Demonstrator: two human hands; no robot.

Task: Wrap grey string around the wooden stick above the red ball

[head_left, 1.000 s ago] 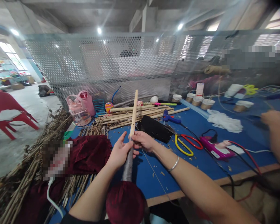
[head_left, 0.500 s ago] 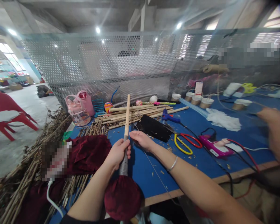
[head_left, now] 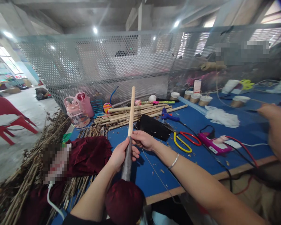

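One stick (head_left: pixel 131 115) runs near to far through my left hand (head_left: pixel 119 155), its fingers curled round; my right hand (head_left: pixel 144 140) adjoins from the right, whether pinching it I cannot tell.

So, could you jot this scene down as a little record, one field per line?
Left hand: wrapped around the grey-wrapped part of a pale wooden stick
Right hand: fingertips near the grey wrapping's upper end; grip partly hidden
Below the wrapping: round, dark-red cloth bundle
Surface: blue table
Left side: crumpled dark-red cloth
Right side: scissors with yellow and red handles; blue glue gun
Far right: another person's hand
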